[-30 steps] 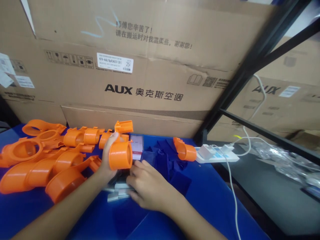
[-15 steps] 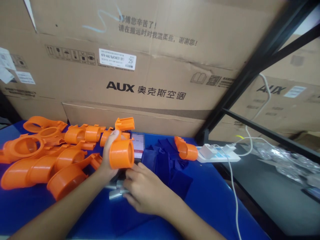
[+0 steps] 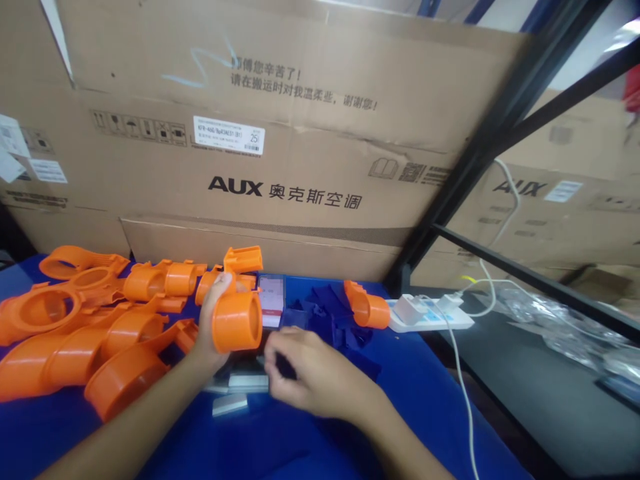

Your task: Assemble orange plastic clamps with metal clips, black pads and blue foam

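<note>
My left hand (image 3: pixel 213 333) is wrapped round an orange plastic tube piece (image 3: pixel 237 321) and holds it up above the blue table (image 3: pixel 310 440), its open end facing me. My right hand (image 3: pixel 313 373) hovers just right of it with the fingers pinched together; something small and dark blue seems to sit between them, too small to name. Below my hands lie grey metal strips (image 3: pixel 239 392). A pile of dark blue plastic pieces (image 3: pixel 333 313) lies just behind my right hand.
A heap of orange plastic parts (image 3: pixel 90 320) fills the left of the table. A phone (image 3: pixel 271 301) lies behind the held piece, and a single orange part (image 3: pixel 367 305) further right. A white power strip (image 3: pixel 430 312) with cables, black rack posts (image 3: pixel 470 160) and cardboard boxes (image 3: pixel 280 140) stand behind.
My right hand has lifted off the grey strips and drawn its fingers into a pinch. The left hand with the orange piece has stayed about where it was.
</note>
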Available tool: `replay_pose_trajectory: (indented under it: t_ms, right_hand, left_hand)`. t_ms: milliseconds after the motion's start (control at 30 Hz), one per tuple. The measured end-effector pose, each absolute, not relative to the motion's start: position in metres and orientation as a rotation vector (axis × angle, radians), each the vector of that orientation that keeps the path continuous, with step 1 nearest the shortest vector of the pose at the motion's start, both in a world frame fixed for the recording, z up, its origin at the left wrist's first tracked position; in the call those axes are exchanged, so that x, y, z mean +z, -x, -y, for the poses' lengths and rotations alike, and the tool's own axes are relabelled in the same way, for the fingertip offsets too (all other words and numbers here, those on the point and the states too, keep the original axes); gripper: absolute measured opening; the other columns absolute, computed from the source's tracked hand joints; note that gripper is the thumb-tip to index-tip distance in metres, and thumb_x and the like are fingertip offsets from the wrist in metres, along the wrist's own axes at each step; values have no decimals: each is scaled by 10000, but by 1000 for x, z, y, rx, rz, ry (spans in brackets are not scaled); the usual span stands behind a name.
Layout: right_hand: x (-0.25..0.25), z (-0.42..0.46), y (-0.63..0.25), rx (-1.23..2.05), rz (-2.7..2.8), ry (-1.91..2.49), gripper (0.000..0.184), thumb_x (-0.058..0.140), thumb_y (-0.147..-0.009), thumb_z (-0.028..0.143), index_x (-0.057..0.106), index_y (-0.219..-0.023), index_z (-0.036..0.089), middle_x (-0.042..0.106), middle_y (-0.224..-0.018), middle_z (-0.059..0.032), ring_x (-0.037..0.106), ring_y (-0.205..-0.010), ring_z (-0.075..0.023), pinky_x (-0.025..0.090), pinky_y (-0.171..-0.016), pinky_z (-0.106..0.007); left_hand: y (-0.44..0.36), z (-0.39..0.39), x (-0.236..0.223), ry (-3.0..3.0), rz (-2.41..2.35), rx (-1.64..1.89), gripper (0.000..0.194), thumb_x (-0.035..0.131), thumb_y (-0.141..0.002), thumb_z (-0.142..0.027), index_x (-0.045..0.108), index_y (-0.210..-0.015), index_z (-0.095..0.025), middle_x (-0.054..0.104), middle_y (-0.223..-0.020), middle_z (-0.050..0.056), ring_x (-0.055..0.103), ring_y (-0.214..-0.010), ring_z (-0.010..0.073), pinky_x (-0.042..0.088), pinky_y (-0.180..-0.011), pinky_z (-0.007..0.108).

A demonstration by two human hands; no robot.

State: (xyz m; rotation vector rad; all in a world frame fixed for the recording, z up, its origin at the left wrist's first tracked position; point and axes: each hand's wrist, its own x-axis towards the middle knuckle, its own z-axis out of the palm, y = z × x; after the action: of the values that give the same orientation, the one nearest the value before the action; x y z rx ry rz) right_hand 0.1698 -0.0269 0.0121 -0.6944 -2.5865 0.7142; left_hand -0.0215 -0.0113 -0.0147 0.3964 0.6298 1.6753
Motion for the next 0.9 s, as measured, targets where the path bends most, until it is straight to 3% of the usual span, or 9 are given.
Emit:
replay_pose_trajectory:
  t_ms: [133, 300, 467, 667, 900]
  right_hand:
    - [18, 11, -195, 930, 2181, 838, 49, 560, -961, 226, 607, -947, 232, 664, -771, 16, 605, -692, -153, 460, -656, -285]
    - [11, -10, -204, 1085, 1723, 794, 211, 651, -959, 354, 655, -1120, 217, 721, -855, -26, 655, -751, -165, 495, -669, -299]
    - [3, -18, -203, 1152, 1528, 744, 233, 754, -882, 390, 656, -983, 204, 752, -882, -46, 662, -713, -158, 517, -658, -302]
    - [5, -16, -204, 1041, 1525, 846, 227, 767, -876, 400, 667, -891, 197, 692, -785, -12, 579, -653, -133, 464, -623, -271]
    - [0, -19, -204, 996, 1525, 866, 248, 752, -880, 432, 707, -925, 192, 660, -781, -9, 578, -713, -161, 449, -664, -280]
  left_hand:
    - [14, 15, -19, -384, -731, 1691, 352, 851, -717, -451, 623, -788, -191, 608, -629, -47, 580, -516, 108, 485, -512, 211]
    - [7, 16, -36, -641, -801, 1586, 359, 826, -727, -504, 633, -719, -202, 608, -649, -8, 580, -548, 140, 497, -559, 246]
    - [0, 23, -40, -890, -840, 1503, 345, 758, -810, -499, 618, -728, -195, 589, -639, -16, 538, -549, 116, 452, -551, 209]
    - [-7, 33, -40, -848, -815, 1396, 297, 763, -825, -453, 630, -950, -219, 612, -652, -25, 533, -535, 116, 434, -538, 207]
    - [-11, 39, -42, -862, -787, 1365, 548, 775, -825, -430, 540, -1268, -210, 634, -680, -22, 524, -525, 111, 428, -531, 208]
